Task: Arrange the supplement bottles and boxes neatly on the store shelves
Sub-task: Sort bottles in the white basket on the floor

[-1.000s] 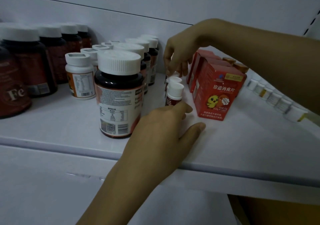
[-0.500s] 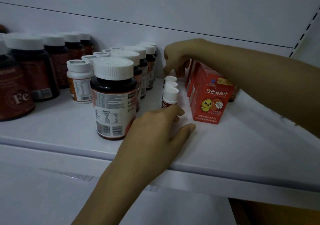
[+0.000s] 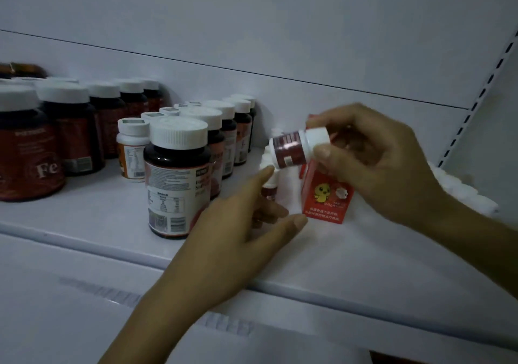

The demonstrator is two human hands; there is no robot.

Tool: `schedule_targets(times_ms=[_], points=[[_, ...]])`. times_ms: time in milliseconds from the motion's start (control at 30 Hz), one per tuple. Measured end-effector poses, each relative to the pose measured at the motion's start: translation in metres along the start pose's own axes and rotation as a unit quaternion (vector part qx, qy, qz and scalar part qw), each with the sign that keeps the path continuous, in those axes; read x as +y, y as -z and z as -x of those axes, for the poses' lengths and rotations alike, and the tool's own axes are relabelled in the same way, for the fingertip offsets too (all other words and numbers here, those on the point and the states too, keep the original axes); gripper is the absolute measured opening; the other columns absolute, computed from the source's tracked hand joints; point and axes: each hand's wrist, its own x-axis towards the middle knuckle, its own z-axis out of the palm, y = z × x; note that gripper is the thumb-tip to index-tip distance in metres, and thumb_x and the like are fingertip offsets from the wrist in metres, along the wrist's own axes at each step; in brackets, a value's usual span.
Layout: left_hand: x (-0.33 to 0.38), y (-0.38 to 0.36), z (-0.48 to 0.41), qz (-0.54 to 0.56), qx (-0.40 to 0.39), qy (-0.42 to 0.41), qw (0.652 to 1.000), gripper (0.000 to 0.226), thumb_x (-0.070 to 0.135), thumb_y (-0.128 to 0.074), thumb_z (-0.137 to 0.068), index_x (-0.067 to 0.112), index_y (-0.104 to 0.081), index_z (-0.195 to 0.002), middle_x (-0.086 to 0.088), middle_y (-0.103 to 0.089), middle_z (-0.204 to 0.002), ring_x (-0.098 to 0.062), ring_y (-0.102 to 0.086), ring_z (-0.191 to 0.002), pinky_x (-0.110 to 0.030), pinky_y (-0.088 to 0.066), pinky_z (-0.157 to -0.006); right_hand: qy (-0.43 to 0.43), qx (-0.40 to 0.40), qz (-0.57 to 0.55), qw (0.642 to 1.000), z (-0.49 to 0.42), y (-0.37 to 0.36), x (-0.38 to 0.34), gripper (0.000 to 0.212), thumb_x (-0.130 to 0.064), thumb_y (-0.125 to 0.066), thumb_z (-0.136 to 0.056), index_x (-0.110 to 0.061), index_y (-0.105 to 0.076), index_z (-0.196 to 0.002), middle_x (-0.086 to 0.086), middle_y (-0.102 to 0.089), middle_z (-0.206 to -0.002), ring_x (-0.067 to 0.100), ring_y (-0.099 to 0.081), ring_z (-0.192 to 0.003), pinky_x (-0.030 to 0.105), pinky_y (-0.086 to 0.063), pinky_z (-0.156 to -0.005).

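My right hand point(image 3: 375, 162) holds a small white-capped bottle with a dark red label point(image 3: 291, 149), tipped on its side above the shelf point(image 3: 364, 251). Below it stands a red box with a yellow chick point(image 3: 326, 198). A row of small white-capped bottles point(image 3: 270, 178) stands left of the box, partly hidden by my left hand point(image 3: 246, 223). That hand hovers in front of the row with fingers relaxed, touching nothing that I can see. A large dark bottle with a white cap point(image 3: 178, 178) stands to its left.
Rows of dark white-capped bottles point(image 3: 229, 136) run back to the shelf wall. Bigger red-labelled bottles point(image 3: 28, 153) and a small orange-labelled white bottle point(image 3: 131, 150) fill the left. Small white-capped bottles point(image 3: 459, 187) lie at the far right by the slotted upright point(image 3: 473, 106).
My right hand has lifted one small bottle from the back of the row and brought it forward, tipped sideways. My left hand stayed near the row's front, fingers now slightly raised.
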Motion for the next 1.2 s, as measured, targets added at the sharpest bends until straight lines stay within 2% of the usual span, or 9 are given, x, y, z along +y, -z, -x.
schedule_targets(times_ms=[100, 200, 267, 500, 667, 900, 1000, 1133, 1200], points=[[0.0, 0.001, 0.0, 0.072, -0.006, -0.014, 0.997, 0.068, 0.062, -0.057, -0.072, 0.039, -0.04, -0.134, 0.021, -0.07, -0.096, 0.005, -0.064, -0.091, -0.015, -0.052, -0.078, 0.002, -0.005, -0.038, 0.999, 0.03, -0.008, 0.007, 0.018, -0.038, -0.055, -0.089, -0.031, -0.057, -0.106, -0.003, -0.063, -0.093, 0.021, -0.064, -0.078, 0.039, -0.055, -0.063], [-0.003, 0.001, 0.001, 0.103, -0.019, -0.019, 0.994, 0.05, 0.058, -0.059, -0.077, 0.036, -0.052, -0.122, 0.013, -0.07, -0.102, -0.006, -0.067, -0.095, -0.029, -0.056, -0.081, -0.004, -0.04, -0.09, 0.995, 0.044, -0.018, 0.012, 0.021, -0.044, -0.05, -0.093, -0.029, -0.055, -0.105, -0.009, -0.062, -0.088, 0.012, -0.064, -0.068, 0.022, -0.052, -0.054], [-0.003, 0.002, 0.002, 0.097, -0.022, -0.014, 0.995, 0.045, 0.057, -0.056, -0.076, 0.032, -0.058, -0.112, 0.01, -0.071, -0.099, -0.009, -0.068, -0.092, -0.033, -0.058, -0.078, -0.028, -0.062, -0.148, 0.987, 0.05, -0.025, 0.015, 0.018, -0.037, -0.049, -0.093, -0.022, -0.054, -0.101, -0.01, -0.062, -0.078, 0.007, -0.059, -0.055, 0.014, -0.044, -0.049], [0.0, 0.001, 0.002, 0.067, -0.009, -0.008, 0.998, 0.042, 0.054, -0.044, -0.084, 0.023, -0.064, -0.105, 0.011, -0.072, -0.082, -0.005, -0.068, -0.076, -0.011, -0.05, -0.064, -0.069, -0.102, -0.253, 0.96, 0.052, -0.028, 0.018, 0.014, -0.034, -0.055, -0.086, -0.025, -0.053, -0.097, -0.008, -0.064, -0.072, 0.005, -0.056, -0.05, 0.015, -0.043, -0.045], [0.002, 0.002, 0.003, 0.064, 0.0, -0.015, 0.998, 0.05, 0.053, -0.054, -0.081, 0.03, -0.051, -0.125, 0.0, -0.072, -0.09, -0.02, -0.069, -0.085, -0.04, -0.057, -0.07, -0.077, -0.099, -0.247, 0.961, 0.053, -0.026, 0.019, 0.023, -0.039, -0.052, -0.086, -0.016, -0.056, -0.086, -0.004, -0.063, -0.064, 0.004, -0.057, -0.048, 0.013, -0.043, -0.044], [0.002, 0.004, 0.003, 0.044, -0.007, -0.041, 0.998, 0.038, 0.043, -0.063, -0.079, 0.027, -0.062, -0.113, 0.006, -0.068, -0.104, -0.025, -0.066, -0.093, -0.043, -0.057, -0.071, -0.088, -0.109, -0.275, 0.951, 0.053, -0.025, 0.019, 0.026, -0.042, -0.051, -0.084, -0.016, -0.056, -0.088, -0.006, -0.064, -0.062, 0.003, -0.057, -0.048, 0.012, -0.042, -0.044], [0.001, 0.005, 0.001, 0.021, 0.002, -0.046, 0.999, 0.041, 0.044, -0.063, -0.078, 0.029, -0.06, -0.116, 0.01, -0.067, -0.106, -0.02, -0.065, -0.092, -0.035, -0.058, -0.068, -0.065, -0.094, -0.253, 0.961, 0.054, -0.025, 0.019, 0.019, -0.036, -0.055, -0.085, -0.023, -0.057, -0.098, -0.005, -0.066, -0.073, 0.006, -0.061, -0.055, 0.013, -0.045, -0.048], [-0.002, 0.003, 0.0, -0.005, -0.012, -0.042, 0.999, 0.046, 0.049, -0.06, -0.076, 0.034, -0.056, -0.12, 0.016, -0.064, -0.11, -0.011, -0.065, -0.094, -0.029, -0.057, -0.072, 0.01, -0.076, -0.148, 0.986, 0.056, -0.026, 0.019, 0.031, -0.03, -0.061, -0.084, -0.026, -0.053, -0.113, -0.016, -0.059, -0.106, 0.001, -0.062, -0.088, 0.008, -0.047, -0.065], [-0.003, 0.003, 0.0, -0.009, -0.007, -0.041, 0.999, 0.045, 0.051, -0.061, -0.074, 0.036, -0.056, -0.116, 0.018, -0.064, -0.108, -0.009, -0.065, -0.093, -0.026, -0.057, -0.072, 0.015, -0.082, -0.138, 0.987, 0.056, -0.026, 0.019, 0.033, -0.032, -0.059, -0.084, -0.028, -0.051, -0.116, -0.02, -0.056, -0.106, 0.002, -0.061, -0.089, 0.01, -0.048, -0.063]])
